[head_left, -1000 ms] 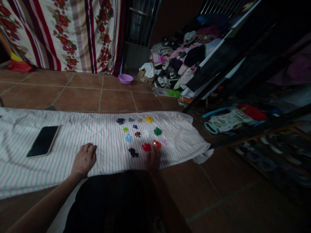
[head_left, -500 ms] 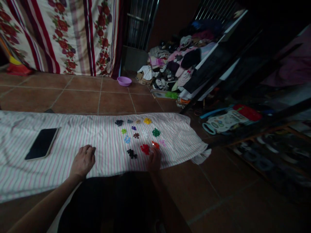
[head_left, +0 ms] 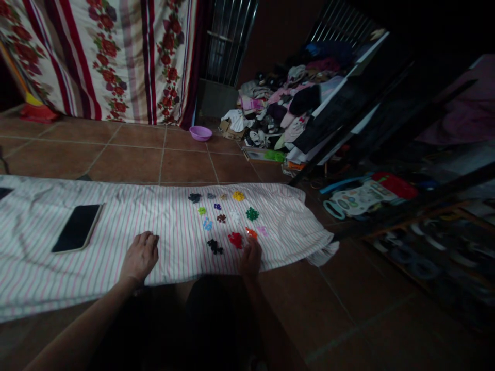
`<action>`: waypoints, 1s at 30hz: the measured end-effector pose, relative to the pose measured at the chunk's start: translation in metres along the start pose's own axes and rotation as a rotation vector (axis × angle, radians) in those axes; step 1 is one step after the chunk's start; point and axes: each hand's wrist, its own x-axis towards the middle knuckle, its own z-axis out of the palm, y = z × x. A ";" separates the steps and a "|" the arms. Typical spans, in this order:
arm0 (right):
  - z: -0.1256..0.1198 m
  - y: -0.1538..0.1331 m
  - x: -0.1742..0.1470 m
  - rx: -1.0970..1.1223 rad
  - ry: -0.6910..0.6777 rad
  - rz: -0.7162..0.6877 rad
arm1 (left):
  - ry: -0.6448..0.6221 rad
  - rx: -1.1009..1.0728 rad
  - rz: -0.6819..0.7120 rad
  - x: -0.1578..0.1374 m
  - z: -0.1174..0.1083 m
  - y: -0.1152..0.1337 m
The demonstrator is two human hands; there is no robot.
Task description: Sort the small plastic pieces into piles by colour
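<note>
My right hand (head_left: 251,257) reaches the striped cloth (head_left: 174,257) with fingers drawn together, their tips at the near edge of a small heap of orange pieces (head_left: 252,233). A tiny white spot shows at the heap's left side. Whatever the fingertips pinch is too small to make out. Just left lies a heap of red pieces (head_left: 235,239), then black pieces (head_left: 215,247). My left hand (head_left: 139,256) rests on the cloth with its fingers curled under, between the phone (head_left: 77,228) and the black heap; its grasp is hidden.
More small heaps sorted by colour lie behind: green (head_left: 252,214), yellow (head_left: 238,196), white (head_left: 235,215), brown (head_left: 221,218), light blue (head_left: 208,223) and dark grey (head_left: 194,198). A purple basin (head_left: 200,134) stands on the tiled floor, near piled clothes (head_left: 286,98).
The view has shifted slightly, so everything appears a little further right. My right hand stays beside the orange heap, its fingertips slightly lower against it. My left hand keeps its curled pose.
</note>
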 end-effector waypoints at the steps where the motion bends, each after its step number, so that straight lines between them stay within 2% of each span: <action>1: 0.000 0.000 0.000 0.003 -0.004 0.019 | 0.001 -0.005 -0.005 0.000 0.000 0.000; 6: -0.003 0.000 0.003 0.055 -0.032 0.096 | -0.007 -0.020 -0.033 0.000 0.000 0.002; 11: -0.011 0.001 0.009 0.151 -0.096 0.260 | -0.009 -0.036 -0.034 -0.001 0.002 0.000; 14: -0.014 0.000 0.011 0.184 -0.104 0.286 | -0.031 -0.039 -0.042 -0.001 0.003 -0.001; 20: -0.014 -0.004 0.008 0.088 -0.052 0.167 | -0.083 -0.041 -0.070 -0.003 -0.001 0.001; 25: -0.020 -0.001 0.002 0.013 -0.050 0.074 | -0.115 -0.047 -0.125 -0.018 0.002 0.006; 30: -0.022 -0.004 0.010 0.004 -0.141 0.047 | -0.079 -0.139 -0.061 -0.036 0.008 0.003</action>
